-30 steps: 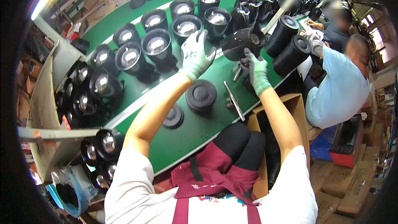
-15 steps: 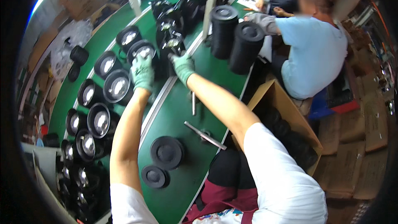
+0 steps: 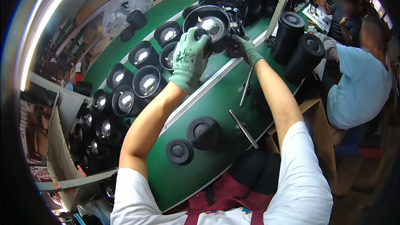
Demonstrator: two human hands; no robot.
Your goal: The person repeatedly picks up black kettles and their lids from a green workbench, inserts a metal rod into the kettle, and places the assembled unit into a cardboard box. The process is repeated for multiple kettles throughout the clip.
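My left hand [image 3: 191, 56], in a green glove with dark fingertips, grips the near rim of a round black housing [image 3: 209, 24] with a shiny metallic inside. That housing is raised and tilted toward me, above the rows of similar black housings [image 3: 148, 82] on the green bench. My right hand [image 3: 246, 50], gloved alike, has its fingers closed at the lower part of a glossy black jug [image 3: 236, 26], the nearest in a row beyond the metal rail. Its fingertips are partly lost against the dark surface.
Two black round discs [image 3: 203, 132] lie on the bench [image 3: 166, 187] before me, near metal bars [image 3: 243, 129]. Stacks of black discs [image 3: 287, 29] stand to the right, by a cardboard box [image 3: 316, 129]. A co-worker in a light blue shirt [image 3: 358, 87] sits there, another person farther back.
My left hand has lifted a black housing from the rows and tipped it toward me. My right hand stays by the row of jugs. The whole view has shifted to the left.
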